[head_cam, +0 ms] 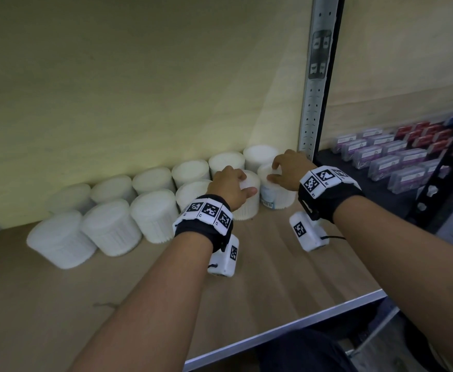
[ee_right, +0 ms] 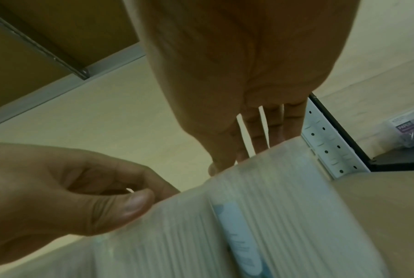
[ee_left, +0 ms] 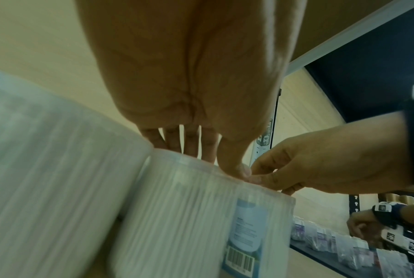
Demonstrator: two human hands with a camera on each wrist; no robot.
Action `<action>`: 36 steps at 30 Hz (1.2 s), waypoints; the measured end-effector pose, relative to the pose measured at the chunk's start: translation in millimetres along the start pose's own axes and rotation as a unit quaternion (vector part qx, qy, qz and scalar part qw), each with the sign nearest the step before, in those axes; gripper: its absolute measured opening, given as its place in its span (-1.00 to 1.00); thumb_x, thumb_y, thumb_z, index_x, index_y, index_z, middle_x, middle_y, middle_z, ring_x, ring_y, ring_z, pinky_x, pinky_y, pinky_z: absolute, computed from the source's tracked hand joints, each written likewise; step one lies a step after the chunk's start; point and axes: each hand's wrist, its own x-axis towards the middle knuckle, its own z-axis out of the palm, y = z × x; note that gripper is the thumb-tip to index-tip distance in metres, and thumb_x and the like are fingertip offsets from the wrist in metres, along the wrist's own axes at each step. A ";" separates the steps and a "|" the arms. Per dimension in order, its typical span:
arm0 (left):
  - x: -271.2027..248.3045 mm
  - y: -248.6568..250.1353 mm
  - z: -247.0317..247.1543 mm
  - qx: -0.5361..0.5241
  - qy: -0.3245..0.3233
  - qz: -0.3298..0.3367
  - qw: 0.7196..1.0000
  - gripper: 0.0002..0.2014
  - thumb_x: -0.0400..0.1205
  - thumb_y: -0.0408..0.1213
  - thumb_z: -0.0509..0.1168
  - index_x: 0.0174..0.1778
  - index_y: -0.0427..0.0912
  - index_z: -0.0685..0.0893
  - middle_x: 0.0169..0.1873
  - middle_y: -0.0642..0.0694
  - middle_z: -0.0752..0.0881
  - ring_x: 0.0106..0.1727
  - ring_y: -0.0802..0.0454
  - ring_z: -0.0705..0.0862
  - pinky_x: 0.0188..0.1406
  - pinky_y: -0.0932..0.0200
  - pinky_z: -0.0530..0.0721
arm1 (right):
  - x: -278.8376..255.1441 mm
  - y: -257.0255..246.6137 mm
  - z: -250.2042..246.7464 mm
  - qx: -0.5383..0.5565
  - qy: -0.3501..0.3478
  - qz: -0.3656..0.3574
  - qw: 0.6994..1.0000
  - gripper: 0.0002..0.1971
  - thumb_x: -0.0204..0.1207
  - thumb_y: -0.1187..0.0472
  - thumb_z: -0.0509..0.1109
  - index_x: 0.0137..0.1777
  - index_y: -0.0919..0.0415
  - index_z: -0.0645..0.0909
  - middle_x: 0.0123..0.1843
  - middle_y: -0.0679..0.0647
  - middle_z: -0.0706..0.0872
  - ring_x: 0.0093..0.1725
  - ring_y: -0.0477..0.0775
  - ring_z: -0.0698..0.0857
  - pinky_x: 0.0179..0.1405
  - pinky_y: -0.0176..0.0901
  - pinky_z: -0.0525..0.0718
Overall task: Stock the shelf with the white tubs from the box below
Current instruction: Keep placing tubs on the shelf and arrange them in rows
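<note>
Beside the perforated grey steel upright (head_cam: 311,114), two ribbed white plastic tubs
My left hand (head_cam: 228,187) and right hand (head_cam: 290,167) curl over one lid each; light, rigid, probably slippery, so grip rims.

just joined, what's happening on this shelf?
A person is stocking white tubs on a wooden shelf. The left hand grips the top of one tub in the front row, and the right hand grips the labelled tub beside it, next to the metal upright. Both tubs appear to stand on the shelf. Two rows of tubs already run leftward along the back wall.
</note>
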 end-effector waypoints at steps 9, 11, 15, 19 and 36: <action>0.0 0.5 1.0 0.007 0.001 0.000 1.000 -0.48 0.59 -0.04 0.36 0.41 -0.20 0.51 0.38 -0.15 0.49 0.46 -0.11 0.44 0.45 -0.01 0.45 | -2.5 1.7 -7.0 0.015 -0.045 -0.025 0.999 -0.53 0.55 0.42 0.21 0.40 0.03 0.54 0.52 0.08 0.47 0.43 0.16 0.53 0.47 0.07 0.49; -0.1 0.8 1.0 0.006 0.002 0.000 1.000 -0.48 0.58 -0.04 0.37 0.41 -0.20 0.51 0.37 -0.15 0.49 0.45 -0.12 0.45 0.45 -0.03 0.46 | -0.8 2.5 -5.5 0.030 -0.043 -0.024 0.998 -0.51 0.52 0.43 0.19 0.38 0.00 0.55 0.51 0.06 0.47 0.43 0.15 0.53 0.46 0.08 0.50; 2.2 0.1 2.0 0.008 0.001 -0.007 1.000 -0.47 0.57 -0.03 0.37 0.42 -0.18 0.51 0.38 -0.14 0.50 0.45 -0.11 0.47 0.44 -0.04 0.47 | 2.1 2.8 -1.6 0.041 0.020 -0.010 0.999 -0.63 0.58 0.14 0.22 0.39 0.02 0.50 0.46 0.12 0.45 0.44 0.22 0.45 0.38 0.24 0.52; 2.4 -0.6 1.8 0.011 0.002 -0.004 1.000 -0.48 0.57 -0.01 0.37 0.41 -0.16 0.51 0.38 -0.14 0.49 0.44 -0.11 0.46 0.44 -0.04 0.46 | 2.4 2.3 5.7 -0.003 0.042 0.015 0.999 -0.48 0.62 -0.11 0.20 0.44 0.21 0.47 0.42 0.25 0.45 0.46 0.30 0.39 0.39 0.17 0.46; 2.0 -1.6 2.9 0.002 0.007 -0.001 1.000 -0.49 0.58 -0.03 0.36 0.41 -0.17 0.51 0.36 -0.14 0.48 0.45 -0.12 0.44 0.45 -0.07 0.45 | 5.3 0.9 1.8 -0.017 -0.017 -0.002 1.000 -0.54 0.60 -0.05 0.26 0.47 0.05 0.44 0.46 0.14 0.45 0.44 0.22 0.45 0.42 0.23 0.48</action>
